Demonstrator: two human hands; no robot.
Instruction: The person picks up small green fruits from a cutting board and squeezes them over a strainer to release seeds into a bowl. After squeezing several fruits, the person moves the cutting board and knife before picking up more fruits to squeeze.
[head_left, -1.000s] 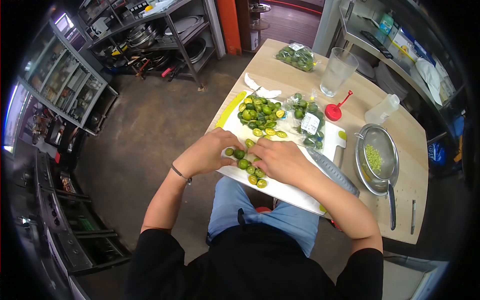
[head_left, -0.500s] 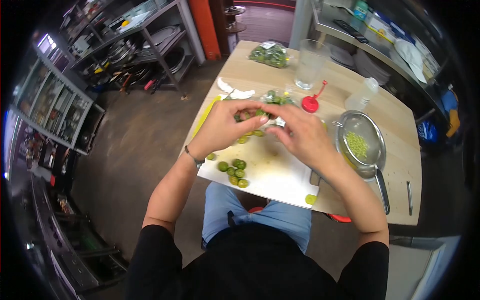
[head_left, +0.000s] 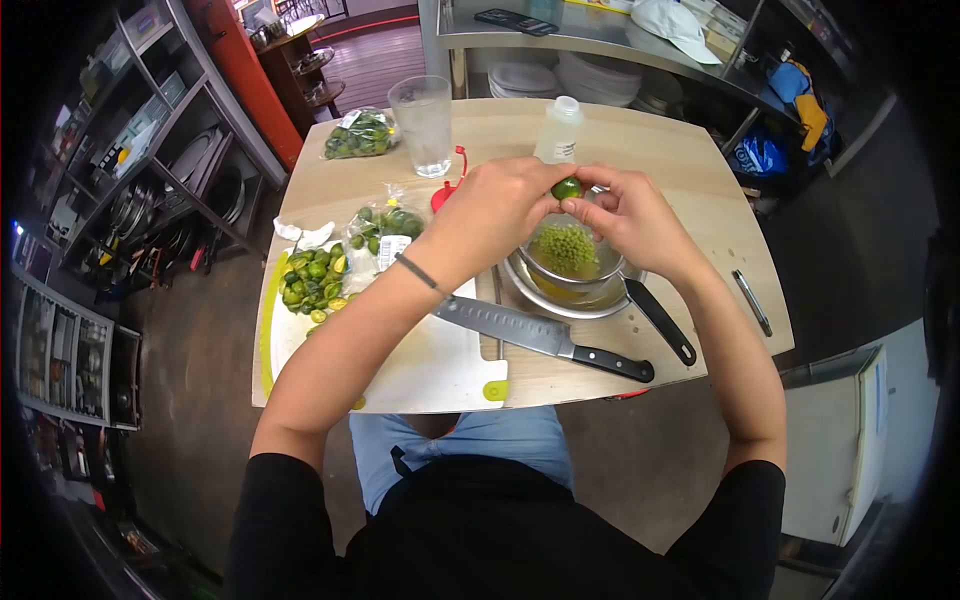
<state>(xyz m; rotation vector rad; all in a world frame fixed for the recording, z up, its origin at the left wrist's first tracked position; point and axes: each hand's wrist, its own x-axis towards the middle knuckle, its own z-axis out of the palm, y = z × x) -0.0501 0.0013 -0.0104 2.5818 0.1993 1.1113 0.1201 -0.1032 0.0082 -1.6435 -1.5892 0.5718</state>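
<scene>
A small green lime (head_left: 567, 188) is pinched between the fingertips of my left hand (head_left: 508, 203) and my right hand (head_left: 632, 218). Both hands are over the far part of a metal strainer (head_left: 607, 272), which has pale green seeds or pulp (head_left: 565, 248) in it. The strainer rests on a metal bowl (head_left: 560, 303), its black handle pointing toward me. Left of the bowl, a large knife (head_left: 515, 328) lies partly across the white cutting board (head_left: 430, 372). A pile of limes (head_left: 312, 278), some cut, sits at the board's left side, partly behind my left forearm.
Bagged limes (head_left: 385, 228) lie past the board, with a second bag (head_left: 360, 135) farther back. A tall glass (head_left: 422, 130), a red cap (head_left: 442, 196) and a plastic bottle (head_left: 561, 130) stand toward the far side. A pen-like metal item (head_left: 752, 303) lies at the right edge.
My hands have moved from above the cutting board to above the strainer, and the lime now shows between them. The view has swung to the right, uncovering the knife and the lime pile.
</scene>
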